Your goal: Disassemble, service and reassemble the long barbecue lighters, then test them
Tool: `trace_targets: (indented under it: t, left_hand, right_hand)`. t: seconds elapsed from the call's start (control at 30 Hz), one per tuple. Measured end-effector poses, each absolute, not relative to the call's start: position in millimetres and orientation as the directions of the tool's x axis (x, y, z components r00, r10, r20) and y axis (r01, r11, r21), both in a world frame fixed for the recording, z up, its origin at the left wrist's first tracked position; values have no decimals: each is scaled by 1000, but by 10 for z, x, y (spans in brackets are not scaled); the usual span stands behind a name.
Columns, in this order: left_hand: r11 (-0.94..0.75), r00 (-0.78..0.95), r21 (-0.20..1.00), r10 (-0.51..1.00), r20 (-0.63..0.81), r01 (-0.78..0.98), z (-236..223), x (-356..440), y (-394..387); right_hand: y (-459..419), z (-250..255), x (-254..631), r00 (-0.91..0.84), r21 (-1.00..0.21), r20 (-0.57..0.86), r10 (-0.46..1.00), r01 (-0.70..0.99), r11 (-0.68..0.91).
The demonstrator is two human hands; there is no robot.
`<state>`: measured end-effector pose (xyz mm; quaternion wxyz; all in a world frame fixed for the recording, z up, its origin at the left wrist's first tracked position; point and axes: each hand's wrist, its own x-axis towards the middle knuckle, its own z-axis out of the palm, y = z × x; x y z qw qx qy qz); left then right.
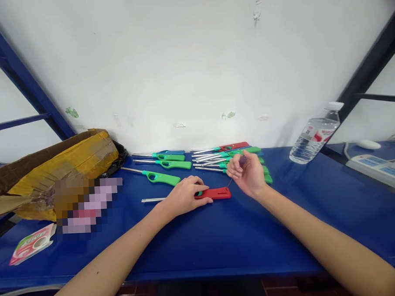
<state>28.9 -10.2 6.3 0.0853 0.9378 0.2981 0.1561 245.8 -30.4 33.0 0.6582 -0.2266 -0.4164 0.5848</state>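
On the blue table (221,243), in front of the white wall (181,70), a red lighter (219,193) is laid flat, and its metal tube is pointed to the left. It is held down by the left hand (187,194), by which the body is grasped between thumb and fingers. In the closed fingers of the right hand (249,176), a screwdriver (245,160) with a purple handle is gripped, and its thin shaft is directed down to the wide end of the red lighter; whether the tip is seated in a screw cannot be told. Behind the hands, more lighters (175,165) are placed in two groups, mostly green ones. At the left side, a taped cardboard box (64,167) is seen, with a printed card (33,244) near it. At the right side, a tilted-looking water bottle (316,138) and a white power strip (378,168) are seen.
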Motion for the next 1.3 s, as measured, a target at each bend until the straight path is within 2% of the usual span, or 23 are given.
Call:
trace_targets:
  t: [0.43, 0.7, 1.1, 1.2, 1.23, 1.3]
  left_hand:
    - [-794, 760, 284, 601, 247, 537, 46, 295, -100]
    - [-780, 739, 260, 624, 254, 569, 35, 298, -116]
    - [-813, 771, 214, 582, 258, 542, 29, 280, -118]
    - [-716, 645, 149, 685, 340, 682, 131, 188, -57]
    - [-617, 534, 129, 753, 384, 777, 182, 128, -21]
    - [-314, 235, 112, 866, 441, 943, 293, -30, 66]
  right_hand:
    - [-271, 299, 2491, -57, -814, 251, 966, -552, 179]
    - [-299, 313, 2484, -71, -812, 243, 967, -560, 163]
    - [-308, 404, 2600, -59, -803, 235, 970, -574, 159]
    - [-301, 387, 2599, -97, -822, 219, 971, -554, 130]
    - [-297, 376, 2593, -114, -831, 207, 972, -545, 113]
    - [-290, 354, 2578, -140, -847, 179, 974, -525, 80]
